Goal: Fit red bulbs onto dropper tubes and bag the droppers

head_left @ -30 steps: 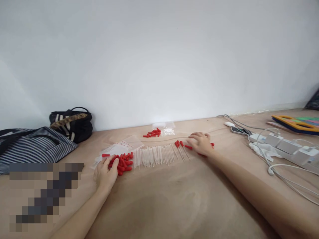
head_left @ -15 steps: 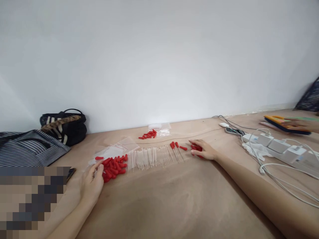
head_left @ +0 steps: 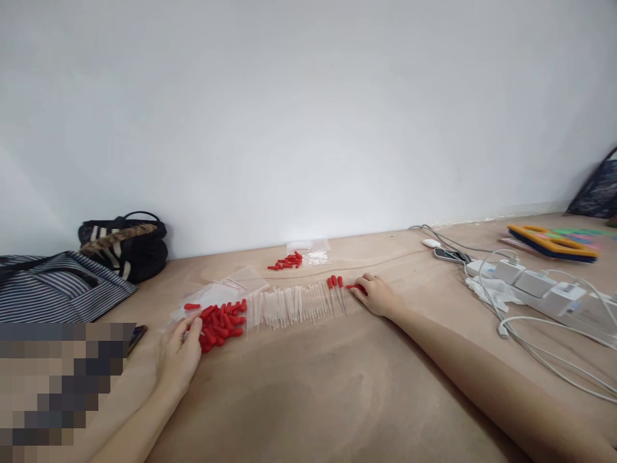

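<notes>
Right hand point(head_left: 378, 296), shifted inward: grip curled over bulbs point(head_left: 355, 287), hold unclear; sweeping could skew droppers point(head_left: 330, 283). Left hand point(head_left: 177, 357): loosely open.

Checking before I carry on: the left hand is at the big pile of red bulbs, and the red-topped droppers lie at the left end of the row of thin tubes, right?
The end is wrong: the head view shows the red-topped droppers at the right end of the row of thin tubes. The left hand is indeed at the big pile of red bulbs.
</notes>
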Motion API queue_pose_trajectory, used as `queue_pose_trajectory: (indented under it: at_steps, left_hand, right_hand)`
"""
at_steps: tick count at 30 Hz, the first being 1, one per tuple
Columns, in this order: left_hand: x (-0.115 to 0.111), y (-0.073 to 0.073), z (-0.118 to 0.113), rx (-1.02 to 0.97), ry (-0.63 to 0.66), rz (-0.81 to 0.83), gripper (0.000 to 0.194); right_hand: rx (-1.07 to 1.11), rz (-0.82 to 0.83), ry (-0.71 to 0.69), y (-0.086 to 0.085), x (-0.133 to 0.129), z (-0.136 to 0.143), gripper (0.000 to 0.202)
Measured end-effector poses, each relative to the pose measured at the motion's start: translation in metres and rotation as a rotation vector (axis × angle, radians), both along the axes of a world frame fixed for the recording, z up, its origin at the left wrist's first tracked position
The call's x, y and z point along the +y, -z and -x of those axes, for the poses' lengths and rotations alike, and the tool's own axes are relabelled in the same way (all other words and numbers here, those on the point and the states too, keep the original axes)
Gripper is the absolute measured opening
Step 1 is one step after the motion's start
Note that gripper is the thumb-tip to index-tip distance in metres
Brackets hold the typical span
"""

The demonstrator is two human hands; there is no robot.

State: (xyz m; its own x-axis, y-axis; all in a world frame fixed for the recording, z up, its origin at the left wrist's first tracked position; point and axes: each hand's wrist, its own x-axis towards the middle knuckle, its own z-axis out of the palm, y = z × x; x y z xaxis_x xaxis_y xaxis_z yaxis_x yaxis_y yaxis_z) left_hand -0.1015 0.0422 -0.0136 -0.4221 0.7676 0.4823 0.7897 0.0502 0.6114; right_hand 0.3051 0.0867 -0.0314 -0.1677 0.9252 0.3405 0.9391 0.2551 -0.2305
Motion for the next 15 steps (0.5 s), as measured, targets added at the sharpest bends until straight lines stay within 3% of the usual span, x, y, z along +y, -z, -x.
queue_pose_trajectory:
  at_steps: [5,10,15]
  left_hand:
    - [-0.001,-0.003,-0.003,-0.041,0.020,0.045,0.039]
    - [0.001,0.001,-0.001,-0.049,0.014,0.022,0.035]
    - [0.004,0.004,0.002,-0.047,0.025,-0.029,0.035]
  right_hand:
    - [0.040,-0.029,0.139,-0.001,0.002,-0.003,0.027]
    - [0.116,-0.049,0.187,-0.004,0.000,-0.004,0.023]
    - [0.274,-0.074,0.215,-0.019,0.003,0.011,0.036]
